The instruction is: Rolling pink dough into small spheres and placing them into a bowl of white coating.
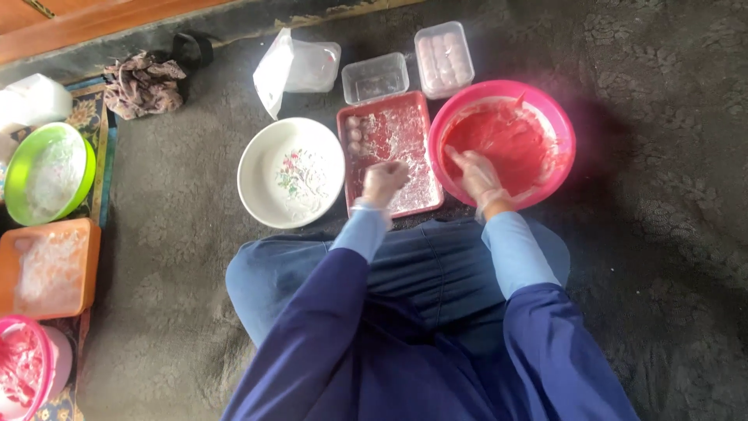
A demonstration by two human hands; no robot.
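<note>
I sit on the floor with both hands in thin clear gloves. My left hand (383, 182) is curled into a loose fist over the red rectangular tray (421, 117), which is dusted with white flakes and holds a few pale balls at its far left corner. What the fist encloses is hidden. My right hand (477, 173) reaches over the near rim of the pink round basin (562, 125) filled with red batter; its fingers point into the batter.
A white floral plate (257, 168) lies left of the tray. Behind stand two clear plastic boxes (375, 77), one (444, 48) with pale pieces, and a plastic bag (296, 68). At far left are a green bowl (15, 168), an orange tray (92, 257) and a pink basin (35, 343).
</note>
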